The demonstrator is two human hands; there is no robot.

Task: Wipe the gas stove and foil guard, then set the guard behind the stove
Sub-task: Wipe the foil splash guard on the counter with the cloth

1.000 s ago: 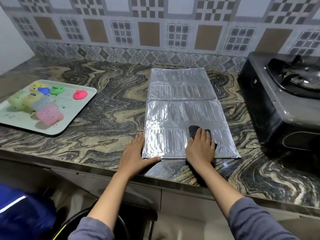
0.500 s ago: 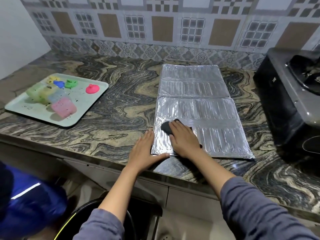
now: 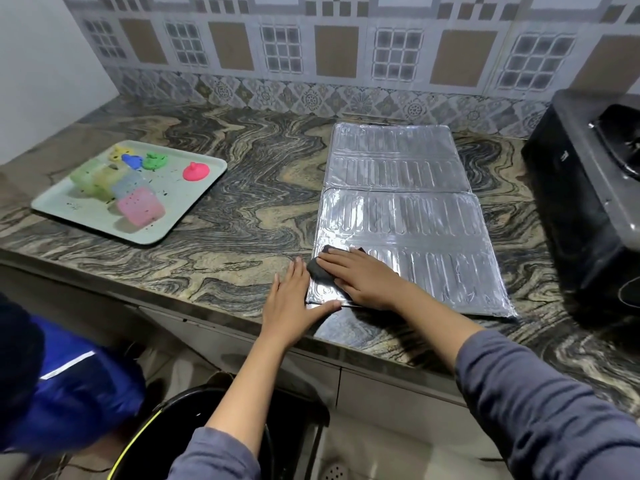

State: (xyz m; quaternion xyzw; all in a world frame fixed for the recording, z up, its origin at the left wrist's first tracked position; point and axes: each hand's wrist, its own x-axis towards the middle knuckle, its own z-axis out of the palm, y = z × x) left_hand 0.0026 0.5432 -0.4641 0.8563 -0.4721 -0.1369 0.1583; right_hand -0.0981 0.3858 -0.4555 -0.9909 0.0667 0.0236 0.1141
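The silver foil guard (image 3: pixel 408 209) lies flat and unfolded on the marble counter, its panels running away from me. My right hand (image 3: pixel 360 277) presses a dark cloth (image 3: pixel 318 271) onto the guard's near left corner, fingers flat over the cloth. My left hand (image 3: pixel 291 303) rests flat on the counter beside that corner, thumb along the guard's front edge, holding nothing. The black gas stove (image 3: pixel 588 202) stands at the right edge of the view, partly cut off.
A pale green tray (image 3: pixel 86 216) with several coloured plastic moulds sits on the counter (image 3: pixel 242 202) at the left. A patterned tile wall runs behind. Below the counter's edge stand a black bucket (image 3: pixel 214 427) and a blue object (image 3: pixel 69 393).
My right hand has slid the cloth leftward across the near panel, from its middle to the left corner. The left hand has stayed by that corner. My view has turned left.
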